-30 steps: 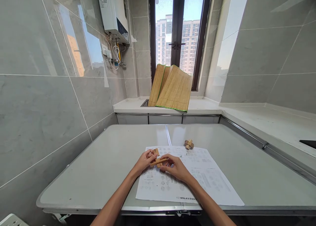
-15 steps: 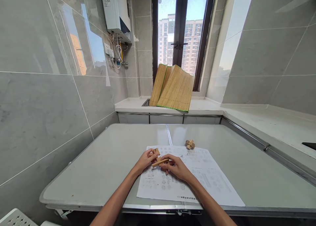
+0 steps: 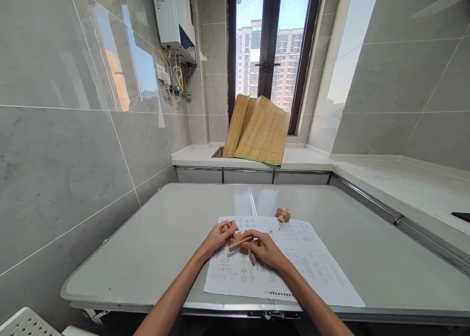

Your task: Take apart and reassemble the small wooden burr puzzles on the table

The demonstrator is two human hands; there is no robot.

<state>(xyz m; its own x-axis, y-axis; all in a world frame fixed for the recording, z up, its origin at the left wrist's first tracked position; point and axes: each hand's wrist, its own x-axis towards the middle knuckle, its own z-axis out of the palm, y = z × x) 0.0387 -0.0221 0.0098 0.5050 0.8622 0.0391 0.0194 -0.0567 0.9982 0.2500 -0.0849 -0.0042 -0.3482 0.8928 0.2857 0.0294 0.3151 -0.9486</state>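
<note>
Left hand (image 3: pixel 219 238) leads on this side, its forearm slanting up and inward from the bottom edge, the wrist nearly in line with the arm and the back of the hand turned upward and outward. Its fingers curl over toward the middle, with the thumb running beneath them, and together they grip a small wooden block (image 3: pixel 234 225), whose pale face shows past the fingertips. Between the two hands, just above the near half of a printed sheet (image 3: pixel 301 265), sits a cluster of wood: a notched piece (image 3: pixel 238 236) close to the left fingertips and, crossing in front of it, a slim wooden stick (image 3: pixel 235 246) tilted with its right end higher. That right end is pinched between the thumb and forefinger of the right hand (image 3: pixel 263 248), which comes in from the lower right on a forearm leaning the opposite way, knuckles up, wrist a little bent, the other fingers tucked underneath. A darker block (image 3: pixel 244 251) shows below the stick, beside the right fingers; whether they hold it too, I cannot tell. Farther right and back, well apart from both hands, an interlocked wooden puzzle (image 3: pixel 283 214) rests at the sheet's far edge on the pale worktop (image 3: pixel 147 252).
</note>
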